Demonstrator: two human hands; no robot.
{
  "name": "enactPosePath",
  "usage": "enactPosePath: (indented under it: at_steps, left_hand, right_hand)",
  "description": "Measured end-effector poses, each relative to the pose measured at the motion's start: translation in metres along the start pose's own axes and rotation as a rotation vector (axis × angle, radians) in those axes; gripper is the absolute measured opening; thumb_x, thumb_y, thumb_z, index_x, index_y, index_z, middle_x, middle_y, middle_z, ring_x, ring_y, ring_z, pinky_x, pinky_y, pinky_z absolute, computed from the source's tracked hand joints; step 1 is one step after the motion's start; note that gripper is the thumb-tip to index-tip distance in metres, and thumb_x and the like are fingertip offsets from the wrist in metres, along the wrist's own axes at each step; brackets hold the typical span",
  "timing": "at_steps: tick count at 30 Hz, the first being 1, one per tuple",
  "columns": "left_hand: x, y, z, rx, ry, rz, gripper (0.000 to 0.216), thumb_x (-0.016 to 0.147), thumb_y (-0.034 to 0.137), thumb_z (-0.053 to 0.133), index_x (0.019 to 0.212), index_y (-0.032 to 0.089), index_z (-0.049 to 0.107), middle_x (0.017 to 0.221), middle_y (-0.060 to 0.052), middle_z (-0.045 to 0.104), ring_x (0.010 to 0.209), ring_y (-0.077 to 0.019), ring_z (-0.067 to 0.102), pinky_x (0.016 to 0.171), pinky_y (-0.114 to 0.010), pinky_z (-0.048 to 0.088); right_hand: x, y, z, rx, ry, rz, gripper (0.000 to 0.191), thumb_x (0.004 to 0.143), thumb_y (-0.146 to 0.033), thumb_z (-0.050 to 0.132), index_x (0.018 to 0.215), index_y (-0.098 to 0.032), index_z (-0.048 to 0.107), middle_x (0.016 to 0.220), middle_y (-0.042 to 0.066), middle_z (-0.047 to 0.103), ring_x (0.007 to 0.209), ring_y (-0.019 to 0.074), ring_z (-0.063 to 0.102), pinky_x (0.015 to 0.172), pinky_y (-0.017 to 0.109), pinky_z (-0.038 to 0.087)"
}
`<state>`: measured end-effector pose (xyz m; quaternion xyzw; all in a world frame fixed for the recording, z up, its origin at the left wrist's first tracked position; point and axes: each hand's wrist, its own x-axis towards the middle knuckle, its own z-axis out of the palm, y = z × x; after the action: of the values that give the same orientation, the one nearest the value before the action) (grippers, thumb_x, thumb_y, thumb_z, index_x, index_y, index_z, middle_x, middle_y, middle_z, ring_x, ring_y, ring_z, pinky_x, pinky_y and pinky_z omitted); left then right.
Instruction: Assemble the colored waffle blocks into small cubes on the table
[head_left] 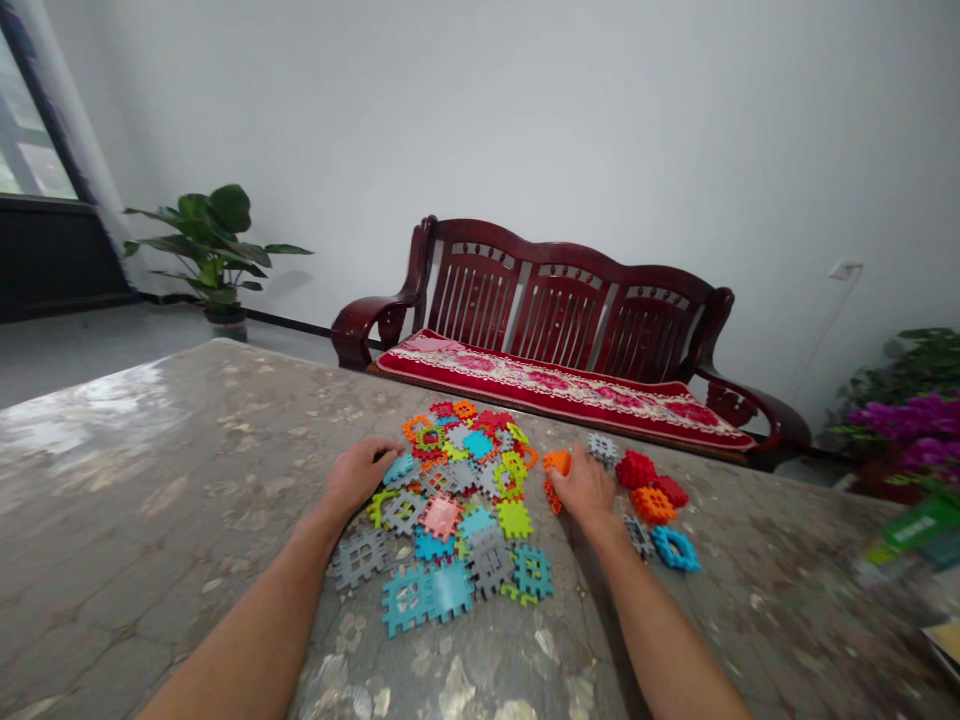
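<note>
A loose heap of plastic interlocking tiles with notched edges lies on the table; a pink tile (pixel 441 516) shows near its middle. At the heap's left edge, my left hand (pixel 362 477) has its thumb and index finger closed at a light blue interlocking tile (pixel 399 469). My right hand (pixel 587 487) is right of the heap, its fingers wrapped round an orange interlocking tile (pixel 557 460). Another orange piece (pixel 553 497) shows just below that tile, partly covered by the thumb. Whether the two orange pieces are joined, I cannot tell.
Right of my right hand lie several pieces, among them a red one (pixel 635 468), an orange one (pixel 653 505) and a blue ring-shaped one (pixel 676 549). A wooden bench (pixel 570 300) stands behind the table (pixel 187 520). Purple flowers (pixel 911 430) and a blurred green package (pixel 919 522) are at right.
</note>
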<state>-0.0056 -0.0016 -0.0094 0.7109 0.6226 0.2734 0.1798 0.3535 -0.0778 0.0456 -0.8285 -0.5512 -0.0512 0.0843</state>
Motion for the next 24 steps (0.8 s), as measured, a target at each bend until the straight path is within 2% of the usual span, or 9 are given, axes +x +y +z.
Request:
enactPosePath:
  at_steps: [4,8,14,18,24]
  left_hand:
    - [-0.001,0.001,0.0,0.006,0.003,-0.006,0.036,0.087,0.04,0.045,0.1,0.027,0.076,0.108,-0.001,0.076,0.1,-0.0218,0.067,0.088,-0.028,0.047]
    - [-0.002,0.004,-0.001,0.0,0.001,-0.014,0.035,0.087,0.041,0.045,0.1,0.028,0.076,0.11,-0.001,0.076,0.101,-0.0216,0.067,0.089,-0.028,0.048]
    - [0.0,0.001,0.0,0.006,-0.004,-0.007,0.038,0.087,0.042,0.045,0.103,0.027,0.076,0.111,-0.003,0.076,0.101,-0.0233,0.067,0.088,-0.03,0.048]
    - [0.0,0.0,0.0,0.02,-0.001,-0.005,0.038,0.087,0.043,0.045,0.103,0.027,0.075,0.112,-0.002,0.075,0.102,-0.0234,0.066,0.087,-0.029,0.048]
    - [0.0,0.004,-0.002,0.017,-0.003,-0.014,0.038,0.086,0.042,0.045,0.101,0.027,0.076,0.109,-0.002,0.076,0.1,-0.0236,0.067,0.087,-0.029,0.049]
  right_hand:
    - [-0.012,0.017,-0.003,0.028,0.039,-0.004,0.057,0.09,-0.044,0.053,0.137,-0.013,0.049,0.125,0.017,0.066,0.115,0.0284,0.062,0.091,0.035,0.046]
    - [-0.037,0.05,-0.011,0.028,0.082,-0.052,0.05,0.09,-0.033,0.051,0.136,-0.013,0.053,0.131,0.015,0.062,0.12,0.0264,0.058,0.098,0.033,0.042]
    - [-0.085,0.097,-0.02,-0.173,-0.015,-0.165,0.047,0.081,-0.013,0.052,0.126,-0.019,0.063,0.127,0.01,0.065,0.113,0.0267,0.059,0.096,0.034,0.041]
    - [-0.093,0.105,-0.02,-0.267,-0.02,-0.195,0.044,0.081,-0.004,0.046,0.117,-0.02,0.068,0.119,0.01,0.067,0.108,0.026,0.059,0.09,0.033,0.041]
    - [-0.08,0.106,-0.01,-0.32,0.022,-0.261,0.041,0.087,-0.003,0.04,0.113,-0.017,0.069,0.117,0.011,0.067,0.109,0.0261,0.056,0.094,0.033,0.039]
